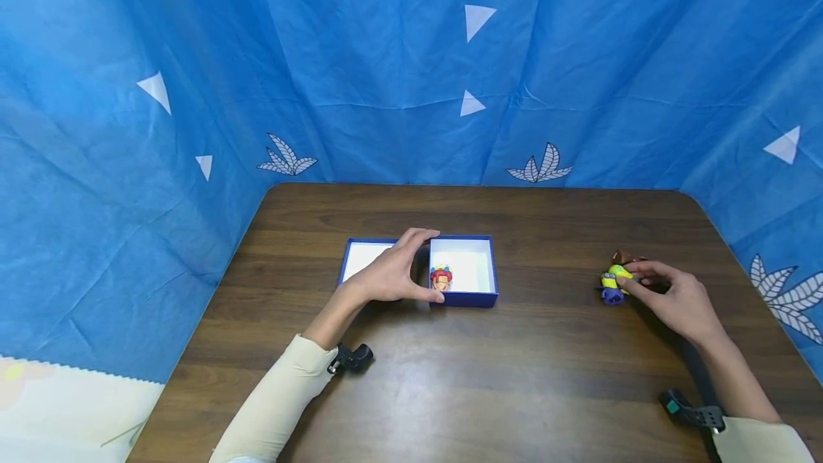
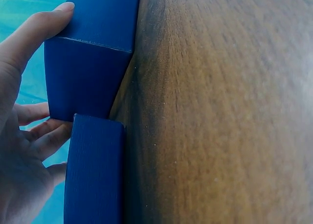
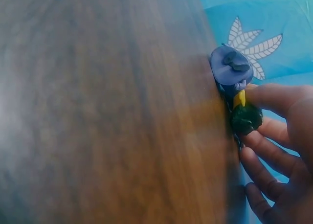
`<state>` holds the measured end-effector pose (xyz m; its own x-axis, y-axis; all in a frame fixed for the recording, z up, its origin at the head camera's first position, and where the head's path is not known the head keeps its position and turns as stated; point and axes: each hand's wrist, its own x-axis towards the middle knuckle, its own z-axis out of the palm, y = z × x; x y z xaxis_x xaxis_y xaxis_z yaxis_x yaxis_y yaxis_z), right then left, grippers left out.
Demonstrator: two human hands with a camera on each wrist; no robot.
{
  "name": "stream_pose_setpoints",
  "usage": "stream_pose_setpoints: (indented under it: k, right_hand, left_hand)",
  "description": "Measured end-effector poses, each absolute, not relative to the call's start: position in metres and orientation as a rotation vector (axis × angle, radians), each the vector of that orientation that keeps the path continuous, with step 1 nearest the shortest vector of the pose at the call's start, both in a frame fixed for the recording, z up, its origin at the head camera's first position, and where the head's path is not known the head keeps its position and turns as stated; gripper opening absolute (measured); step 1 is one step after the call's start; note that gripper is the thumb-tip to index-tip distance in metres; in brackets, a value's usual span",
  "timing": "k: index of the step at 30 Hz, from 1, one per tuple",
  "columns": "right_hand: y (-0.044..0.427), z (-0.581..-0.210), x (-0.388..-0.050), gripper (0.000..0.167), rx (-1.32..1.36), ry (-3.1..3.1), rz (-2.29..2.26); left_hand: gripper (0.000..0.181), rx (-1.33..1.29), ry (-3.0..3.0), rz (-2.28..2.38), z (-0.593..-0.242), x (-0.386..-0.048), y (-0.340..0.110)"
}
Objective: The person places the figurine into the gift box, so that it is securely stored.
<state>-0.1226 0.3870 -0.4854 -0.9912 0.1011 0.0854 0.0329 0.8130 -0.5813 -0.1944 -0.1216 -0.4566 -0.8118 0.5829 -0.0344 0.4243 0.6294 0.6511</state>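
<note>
My left hand [image 1: 388,274] holds a blue box [image 1: 472,299] with a white inside at its left end, thumb on the near side and fingers at the far corner. A small red toy figurine [image 1: 441,279] lies in the box's near left corner. In the left wrist view the thumb presses the box's blue side [image 2: 88,77]. Over at the right, my right hand [image 1: 684,302] pinches a yellow-green toy figurine [image 1: 619,271] between thumb and fingers. Touching or close to it are a purple and yellow figurine [image 1: 611,291] and a brown piece [image 1: 622,257], partly hidden.
A shallower blue tray, perhaps the box's lid [image 1: 360,259], lies left of the box, white inside up and partly under my left hand. Everything rests on a brown wooden table [image 1: 476,377]. A blue patterned curtain [image 1: 398,91] hangs behind the table and along its sides.
</note>
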Motion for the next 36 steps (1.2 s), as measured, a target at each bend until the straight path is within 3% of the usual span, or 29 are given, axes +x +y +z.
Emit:
stream_pose_setpoints:
  k: [13, 36]
  right_hand:
    - [0.383, -0.477, -0.124, 0.049, -0.151, -2.786, 0.984]
    - [0.343, -0.455, -0.141, 0.042, 0.001, -2.57, 1.341]
  left_hand:
    - [0.121, 0.816, 2.617, 0.965, -0.459, -0.194, -0.123]
    - [0.121, 0.824, 2.605, 0.976, -0.46, -0.194, -0.123]
